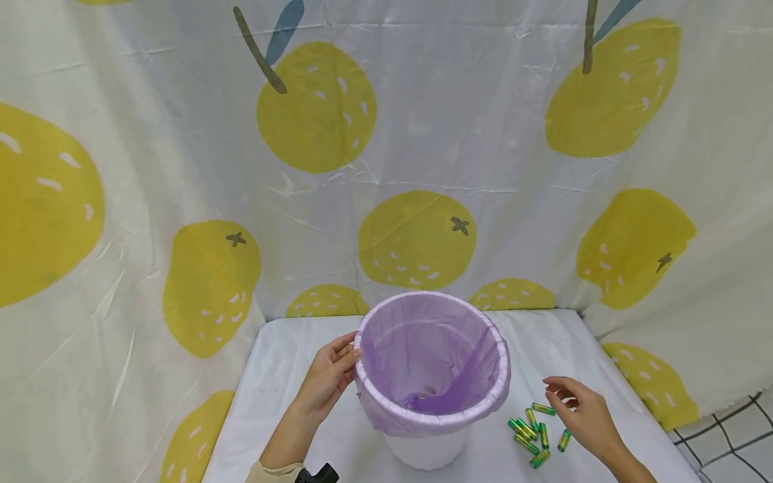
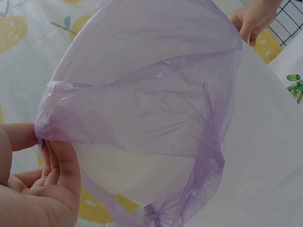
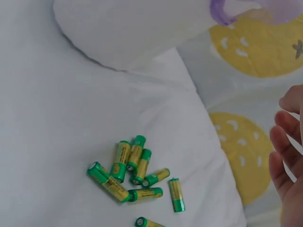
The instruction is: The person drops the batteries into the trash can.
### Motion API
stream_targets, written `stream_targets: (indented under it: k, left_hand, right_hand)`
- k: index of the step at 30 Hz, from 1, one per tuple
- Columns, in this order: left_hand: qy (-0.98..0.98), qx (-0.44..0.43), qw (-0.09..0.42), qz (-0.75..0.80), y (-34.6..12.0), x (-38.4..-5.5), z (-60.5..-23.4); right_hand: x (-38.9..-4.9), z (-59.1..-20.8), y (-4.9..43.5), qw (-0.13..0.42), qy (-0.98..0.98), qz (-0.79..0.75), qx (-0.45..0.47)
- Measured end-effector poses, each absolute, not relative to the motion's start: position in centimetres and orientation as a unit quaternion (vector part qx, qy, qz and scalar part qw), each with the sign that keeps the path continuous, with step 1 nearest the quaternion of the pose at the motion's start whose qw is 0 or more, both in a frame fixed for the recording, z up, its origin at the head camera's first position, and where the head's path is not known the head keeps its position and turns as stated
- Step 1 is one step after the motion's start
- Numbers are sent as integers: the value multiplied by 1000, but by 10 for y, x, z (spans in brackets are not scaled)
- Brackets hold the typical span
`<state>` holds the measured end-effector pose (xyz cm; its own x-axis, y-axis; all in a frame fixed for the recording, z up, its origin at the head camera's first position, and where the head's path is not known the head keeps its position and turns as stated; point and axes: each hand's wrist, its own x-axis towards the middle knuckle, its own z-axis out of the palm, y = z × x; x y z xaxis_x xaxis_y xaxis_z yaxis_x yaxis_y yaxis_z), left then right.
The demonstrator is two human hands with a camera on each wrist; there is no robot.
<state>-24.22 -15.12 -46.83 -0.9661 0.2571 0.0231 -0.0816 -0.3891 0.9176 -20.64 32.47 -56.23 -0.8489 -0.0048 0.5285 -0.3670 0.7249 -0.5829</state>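
A white bin stands on the white-covered table, lined with a thin purple trash bag folded over its rim. At the rim's left side my left hand pinches the edge between thumb and fingers, with the bag under the thumb. To the bin's right, several green and yellow batteries lie in a loose cluster. Just above and beside them hovers my right hand, its fingers loosely bent and nothing visible in them. Folds of the bag hide much of the bin's bottom.
A white curtain with yellow fruit prints hangs behind and along both sides of the table. Beyond the table's right edge shows a dark wire grid. A dark wrist device sits near the left sleeve.
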Motion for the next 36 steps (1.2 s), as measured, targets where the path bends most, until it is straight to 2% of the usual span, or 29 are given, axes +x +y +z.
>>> stream_targets:
  k: [15, 24, 36]
  left_hand:
    - [539, 80, 99, 833, -151, -242, -472]
    - [540, 81, 100, 832, -150, -242, -472]
    - [545, 84, 95, 829, -151, -243, -471]
  right_hand:
    - [-186, -616, 335, 242, -901, 360, 9]
    - [-180, -651, 344, 175, -920, 337, -97]
    - [-181, -693, 348, 123, -913, 325, -215]
